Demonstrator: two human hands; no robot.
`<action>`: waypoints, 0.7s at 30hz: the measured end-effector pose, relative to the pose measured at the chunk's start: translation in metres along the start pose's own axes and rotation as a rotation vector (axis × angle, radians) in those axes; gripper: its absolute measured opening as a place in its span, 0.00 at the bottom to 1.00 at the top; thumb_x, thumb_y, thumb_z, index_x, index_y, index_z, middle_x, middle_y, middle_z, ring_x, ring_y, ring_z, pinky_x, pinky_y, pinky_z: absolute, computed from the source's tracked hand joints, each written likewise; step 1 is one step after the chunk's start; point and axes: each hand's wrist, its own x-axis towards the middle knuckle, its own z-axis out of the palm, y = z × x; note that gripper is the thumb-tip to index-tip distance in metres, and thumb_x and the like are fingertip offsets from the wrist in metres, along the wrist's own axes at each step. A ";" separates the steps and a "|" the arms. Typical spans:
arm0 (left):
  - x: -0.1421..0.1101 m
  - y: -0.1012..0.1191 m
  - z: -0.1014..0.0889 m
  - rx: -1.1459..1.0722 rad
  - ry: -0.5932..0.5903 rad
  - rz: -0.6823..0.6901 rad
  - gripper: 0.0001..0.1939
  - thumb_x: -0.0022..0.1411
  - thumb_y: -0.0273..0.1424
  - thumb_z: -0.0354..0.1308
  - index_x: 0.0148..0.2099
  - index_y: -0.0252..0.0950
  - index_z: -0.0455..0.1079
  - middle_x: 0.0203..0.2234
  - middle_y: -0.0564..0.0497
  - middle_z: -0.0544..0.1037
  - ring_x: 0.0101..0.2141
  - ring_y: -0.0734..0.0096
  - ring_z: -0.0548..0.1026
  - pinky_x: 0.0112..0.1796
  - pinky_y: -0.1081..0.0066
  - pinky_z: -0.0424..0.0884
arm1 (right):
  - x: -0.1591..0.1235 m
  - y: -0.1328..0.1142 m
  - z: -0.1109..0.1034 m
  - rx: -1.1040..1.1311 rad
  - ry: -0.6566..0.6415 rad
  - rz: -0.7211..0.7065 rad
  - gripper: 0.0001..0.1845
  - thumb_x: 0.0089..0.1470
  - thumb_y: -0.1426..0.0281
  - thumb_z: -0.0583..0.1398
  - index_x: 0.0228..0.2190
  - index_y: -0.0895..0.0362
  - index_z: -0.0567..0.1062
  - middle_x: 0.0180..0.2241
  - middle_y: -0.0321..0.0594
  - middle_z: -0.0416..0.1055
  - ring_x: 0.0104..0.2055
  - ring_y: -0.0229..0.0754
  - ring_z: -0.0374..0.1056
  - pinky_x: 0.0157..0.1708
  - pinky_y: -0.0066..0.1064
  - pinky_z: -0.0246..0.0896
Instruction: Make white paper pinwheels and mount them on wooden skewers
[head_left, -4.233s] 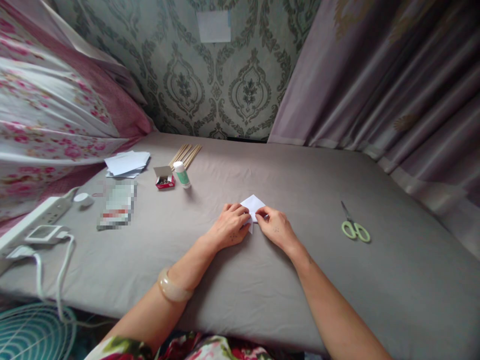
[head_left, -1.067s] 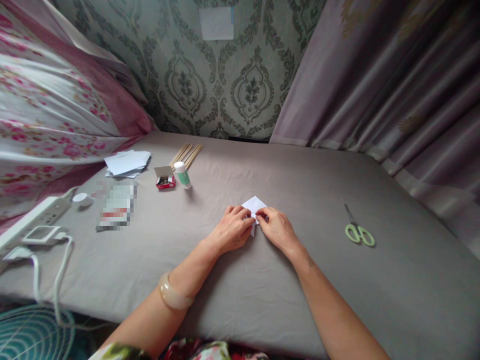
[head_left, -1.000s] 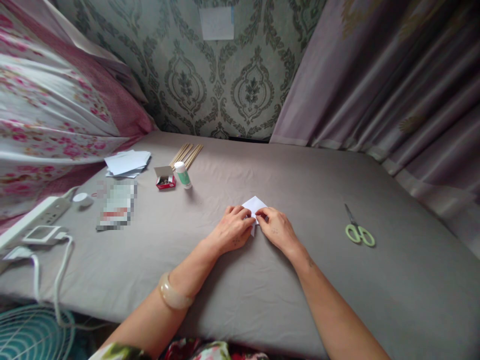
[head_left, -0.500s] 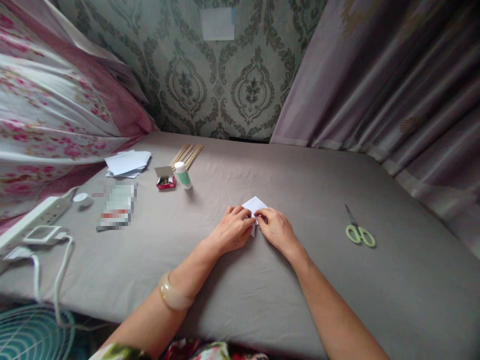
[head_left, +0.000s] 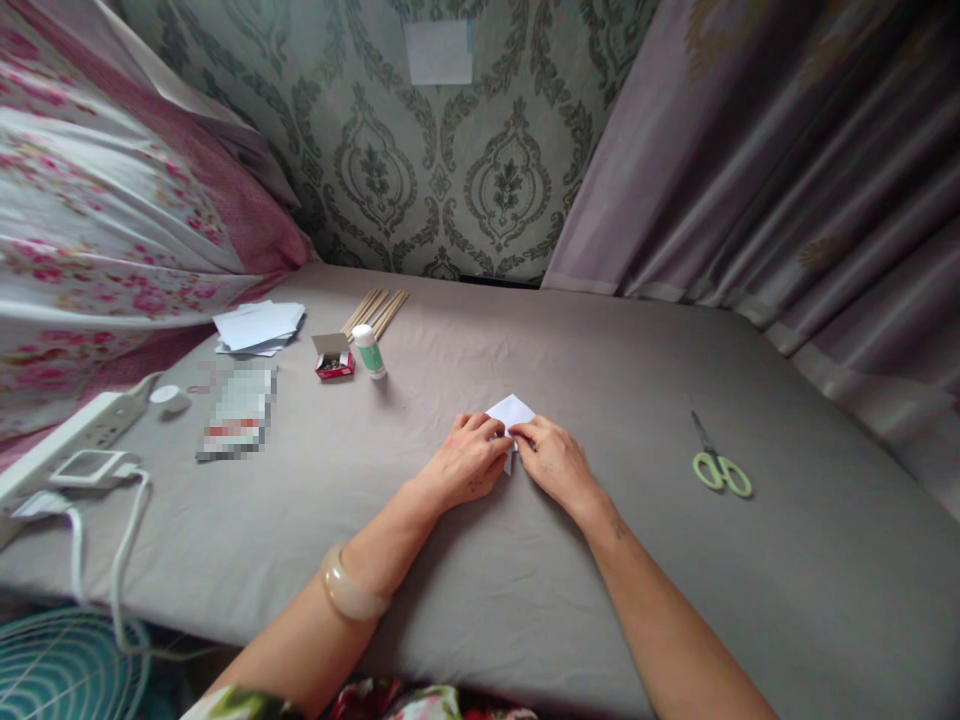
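One folded white paper (head_left: 513, 408) is held on grey cloth (head_left: 622, 370), corner pointed away from wearer. Left side is pressed under curled fingers of left hand (head_left: 469, 461), clamped on paper; right side is pinched by right hand (head_left: 555, 460), fingertips together on it. Hands are set nearly touching. Scissors (head_left: 713, 457) with pale green handles are laid well apart at right. White-and-green bottle (head_left: 369, 353) is stood upright beside open red box (head_left: 335, 372); wooden sticks (head_left: 389, 315) are seen behind, paper stack (head_left: 259, 326) farther left.
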 end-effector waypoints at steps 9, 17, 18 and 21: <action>-0.003 0.001 -0.007 -0.072 0.048 -0.028 0.13 0.64 0.29 0.49 0.46 0.39 0.73 0.42 0.46 0.76 0.46 0.61 0.68 0.44 0.61 0.60 | 0.007 -0.003 -0.030 -0.184 -0.206 -0.148 0.21 0.57 0.75 0.50 0.46 0.52 0.77 0.45 0.44 0.71 0.46 0.44 0.68 0.41 0.30 0.58; -0.005 -0.007 -0.009 -0.261 0.443 -0.406 0.10 0.63 0.29 0.51 0.39 0.37 0.74 0.36 0.48 0.79 0.39 0.65 0.71 0.42 0.64 0.65 | 0.030 -0.007 -0.045 -0.277 -0.360 -0.240 0.20 0.55 0.77 0.52 0.43 0.54 0.78 0.46 0.44 0.71 0.48 0.45 0.66 0.42 0.30 0.57; -0.005 -0.007 -0.010 -0.284 0.478 -0.444 0.09 0.63 0.28 0.51 0.39 0.37 0.74 0.35 0.48 0.79 0.38 0.65 0.72 0.42 0.64 0.65 | 0.030 -0.007 -0.045 -0.278 -0.362 -0.227 0.20 0.55 0.78 0.52 0.43 0.53 0.78 0.45 0.44 0.71 0.47 0.44 0.66 0.41 0.30 0.57; -0.004 -0.006 -0.012 -0.340 0.535 -0.524 0.09 0.62 0.27 0.52 0.37 0.36 0.74 0.34 0.48 0.79 0.37 0.66 0.72 0.42 0.64 0.66 | 0.028 -0.008 -0.043 -0.274 -0.368 -0.194 0.19 0.55 0.78 0.52 0.42 0.53 0.78 0.44 0.43 0.72 0.46 0.44 0.67 0.40 0.29 0.56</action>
